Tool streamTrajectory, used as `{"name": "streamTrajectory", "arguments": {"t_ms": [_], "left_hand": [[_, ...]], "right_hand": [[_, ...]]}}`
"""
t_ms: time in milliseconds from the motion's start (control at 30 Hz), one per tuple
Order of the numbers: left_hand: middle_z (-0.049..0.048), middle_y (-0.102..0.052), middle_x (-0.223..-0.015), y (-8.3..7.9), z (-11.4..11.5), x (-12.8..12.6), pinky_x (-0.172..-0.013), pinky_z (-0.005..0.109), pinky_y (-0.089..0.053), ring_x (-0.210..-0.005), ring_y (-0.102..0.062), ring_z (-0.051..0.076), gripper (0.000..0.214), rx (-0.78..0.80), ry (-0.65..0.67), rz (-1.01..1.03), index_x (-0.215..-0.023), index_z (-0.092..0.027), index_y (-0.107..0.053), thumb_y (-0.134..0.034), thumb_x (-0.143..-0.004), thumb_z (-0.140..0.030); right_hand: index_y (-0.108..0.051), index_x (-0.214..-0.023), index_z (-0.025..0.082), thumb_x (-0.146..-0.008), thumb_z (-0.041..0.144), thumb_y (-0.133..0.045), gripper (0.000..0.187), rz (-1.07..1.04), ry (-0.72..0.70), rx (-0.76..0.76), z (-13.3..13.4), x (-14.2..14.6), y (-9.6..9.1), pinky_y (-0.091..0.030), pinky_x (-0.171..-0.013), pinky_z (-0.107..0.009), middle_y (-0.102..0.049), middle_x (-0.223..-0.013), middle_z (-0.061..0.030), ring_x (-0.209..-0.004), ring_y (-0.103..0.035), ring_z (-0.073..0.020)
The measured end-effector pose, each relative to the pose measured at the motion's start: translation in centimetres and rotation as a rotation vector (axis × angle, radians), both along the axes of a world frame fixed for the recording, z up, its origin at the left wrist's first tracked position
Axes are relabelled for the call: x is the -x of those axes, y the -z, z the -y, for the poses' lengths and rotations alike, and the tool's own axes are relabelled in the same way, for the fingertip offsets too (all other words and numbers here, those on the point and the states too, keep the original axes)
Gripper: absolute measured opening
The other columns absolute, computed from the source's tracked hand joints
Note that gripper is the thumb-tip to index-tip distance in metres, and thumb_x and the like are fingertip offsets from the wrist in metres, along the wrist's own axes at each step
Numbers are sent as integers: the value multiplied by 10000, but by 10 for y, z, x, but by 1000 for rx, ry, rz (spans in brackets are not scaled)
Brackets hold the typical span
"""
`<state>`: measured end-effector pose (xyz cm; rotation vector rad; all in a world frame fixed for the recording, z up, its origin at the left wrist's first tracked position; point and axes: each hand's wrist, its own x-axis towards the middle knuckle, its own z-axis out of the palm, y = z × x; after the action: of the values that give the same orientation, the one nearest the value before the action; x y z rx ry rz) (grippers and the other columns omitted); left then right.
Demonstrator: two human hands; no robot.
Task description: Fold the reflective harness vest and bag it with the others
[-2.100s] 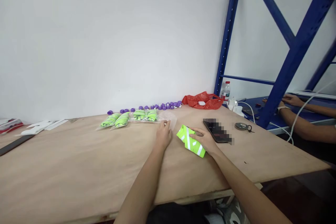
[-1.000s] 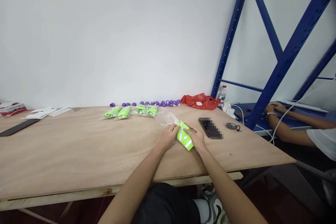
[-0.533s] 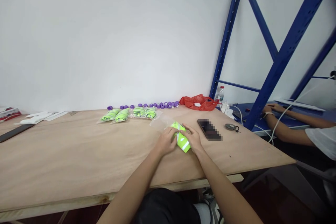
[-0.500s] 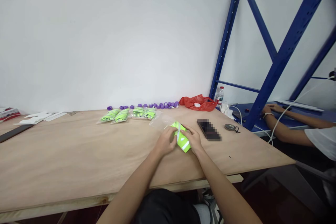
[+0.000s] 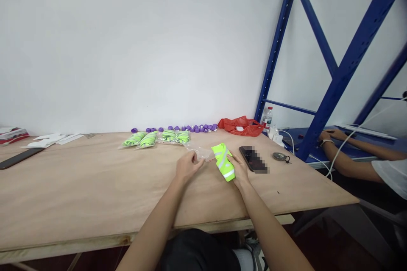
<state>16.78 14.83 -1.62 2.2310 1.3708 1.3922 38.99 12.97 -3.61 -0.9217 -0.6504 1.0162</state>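
My right hand (image 5: 239,170) holds a folded neon-green cloth with grey reflective stripes (image 5: 223,161), lifted a little off the wooden table (image 5: 95,186). To its left, my left hand (image 5: 187,166) pinches a clear plastic bag (image 5: 199,151) that trails along the table surface toward the cloth. Bag and cloth are apart, with a small gap between them.
Several bagged green cloths (image 5: 155,138) lie near the wall, with a row of purple caps (image 5: 184,128) behind. A red plastic bag (image 5: 241,125), a phone (image 5: 252,158), a round metal item (image 5: 280,156) and a bottle (image 5: 267,117) sit right. Another person's arms (image 5: 349,159) rest by the blue rack (image 5: 333,80).
Both hands had been together on the green cloth; now my left hand has pulled away leftward holding the clear bag, and my right hand has lifted the cloth slightly to the right.
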Motion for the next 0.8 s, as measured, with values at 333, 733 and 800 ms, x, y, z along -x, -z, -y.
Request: {"name": "streamTrajectory", "arguments": {"t_ms": [333, 733, 800], "left_hand": [[54, -627, -870, 7, -17, -30, -790, 318, -469, -832, -601, 198, 125, -41, 67, -38, -851, -204, -712, -599, -892, -171], [55, -660, -880, 4, -15, -20, -772, 287, -511, -825, -634, 175, 184, -11, 265, 92, -898, -188, -732, -553, -933, -167], [63, -665, -902, 3, -14, -20, -787, 293, -511, -842, -633, 182, 194, -9, 296, 88, -899, -189, -726, -539, -926, -142]], "right_hand": [[-791, -1011, 176, -514, 386, -922, 556, 125, -207, 56, 12, -7, -8, -613, -733, -352, -804, -981, -87, -833, -761, -273], [-762, -910, 156, -468, 340, -941, 512, 272, -353, 126, 12, -2, -19, -533, -623, -294, -778, -861, -56, -668, -691, -191], [-713, -875, 179, -456, 381, -941, 518, 257, -287, 96, 9, -4, -16, -527, -646, -283, -757, -831, -28, -701, -691, -188]]}}
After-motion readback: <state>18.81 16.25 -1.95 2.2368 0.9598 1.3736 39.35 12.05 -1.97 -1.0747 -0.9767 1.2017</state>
